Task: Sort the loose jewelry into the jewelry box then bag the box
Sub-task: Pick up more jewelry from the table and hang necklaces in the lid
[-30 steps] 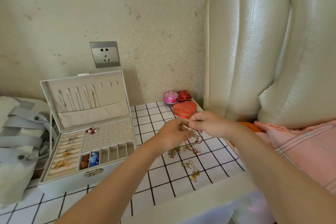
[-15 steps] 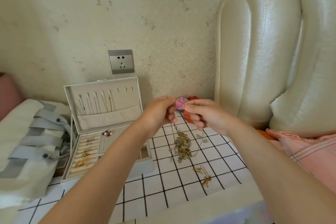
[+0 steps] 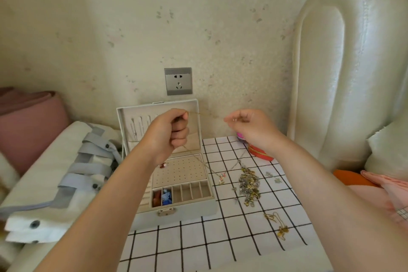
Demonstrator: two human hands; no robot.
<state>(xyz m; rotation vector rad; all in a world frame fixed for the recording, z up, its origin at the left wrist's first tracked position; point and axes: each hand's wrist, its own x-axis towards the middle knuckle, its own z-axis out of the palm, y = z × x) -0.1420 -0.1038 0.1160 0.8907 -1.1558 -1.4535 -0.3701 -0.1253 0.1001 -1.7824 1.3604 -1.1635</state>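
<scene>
Gently: your left hand (image 3: 170,137) grips and your right hand (image 3: 247,126) pinches the gold necklace (image 3: 205,114), stretched taut above the jewelry box (image 3: 187,212); pulling harder could snap it, or snag its pendant (image 3: 221,178).

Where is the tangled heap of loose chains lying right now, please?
In the head view, the heap lies on the checked cloth, just right of the open jewelry box and nearer than the red tin.
</scene>
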